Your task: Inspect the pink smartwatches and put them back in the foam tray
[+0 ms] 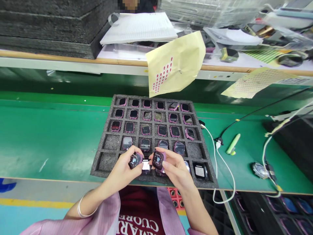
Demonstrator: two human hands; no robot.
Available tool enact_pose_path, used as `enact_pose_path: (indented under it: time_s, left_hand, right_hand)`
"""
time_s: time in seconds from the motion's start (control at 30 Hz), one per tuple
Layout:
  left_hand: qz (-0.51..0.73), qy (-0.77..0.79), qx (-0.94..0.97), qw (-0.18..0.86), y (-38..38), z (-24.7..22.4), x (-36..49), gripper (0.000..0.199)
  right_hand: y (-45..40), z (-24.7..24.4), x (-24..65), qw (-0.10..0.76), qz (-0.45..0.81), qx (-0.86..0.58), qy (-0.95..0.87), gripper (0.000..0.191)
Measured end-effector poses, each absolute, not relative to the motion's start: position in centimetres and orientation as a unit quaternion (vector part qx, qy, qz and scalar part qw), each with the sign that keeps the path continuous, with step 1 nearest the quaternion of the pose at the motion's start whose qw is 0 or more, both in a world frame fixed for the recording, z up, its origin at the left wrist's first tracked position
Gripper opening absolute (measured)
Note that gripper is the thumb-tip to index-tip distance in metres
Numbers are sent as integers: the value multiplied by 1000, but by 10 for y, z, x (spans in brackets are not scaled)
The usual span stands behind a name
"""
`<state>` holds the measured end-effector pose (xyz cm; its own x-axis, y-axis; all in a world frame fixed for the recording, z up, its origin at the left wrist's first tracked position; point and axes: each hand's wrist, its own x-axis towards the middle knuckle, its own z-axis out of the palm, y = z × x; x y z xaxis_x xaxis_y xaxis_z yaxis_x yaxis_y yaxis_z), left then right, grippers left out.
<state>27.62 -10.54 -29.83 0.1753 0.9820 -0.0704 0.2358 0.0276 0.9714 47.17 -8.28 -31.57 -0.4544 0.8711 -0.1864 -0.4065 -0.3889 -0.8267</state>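
My left hand (129, 166) is closed around a purple-framed smartwatch (135, 160) whose dark screen is lit. In my right hand (172, 164) is a second purple smartwatch (158, 159), held between thumb and fingers with its lit screen facing up. Both are over the near rows of a grey foam tray (107, 142), which holds several more purple watch bodies in square pockets. Most of those have dark screens. A black watch with a white label (200, 171) lies in the near right pocket. My hands partly hide the pockets beneath them.
Right of the tray, a white cable (226, 162) loops over the green bench (49, 137), near a green-handled tool (234, 143). A yellow sheet with red arrows (176, 65) hangs from the shelf above. Black foam blocks (49, 29) are stacked at upper left. More watch trays (276, 209) sit at lower right.
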Motion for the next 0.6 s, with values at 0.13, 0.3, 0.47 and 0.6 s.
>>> enact_pose_path:
  time_s: [0.13,0.3,0.47,0.6]
  left_hand:
    - [384,522,582,492,-105,-296,275,16]
    - [381,517,577,505,-105,-294,273,13]
    - [385,516,563,518,-107,-293,273,14]
    - [385,513,559,525,-110,-291,273,16]
  right_hand:
    - [-83,-314,472,416,768,-307,-378,39]
    - [-84,-313,472,421,761,-319,-377,35]
    - [-84,-311,473,425,765,-307,-374,35]
    - [-85,-311,473,426,765,-300,-379,35]
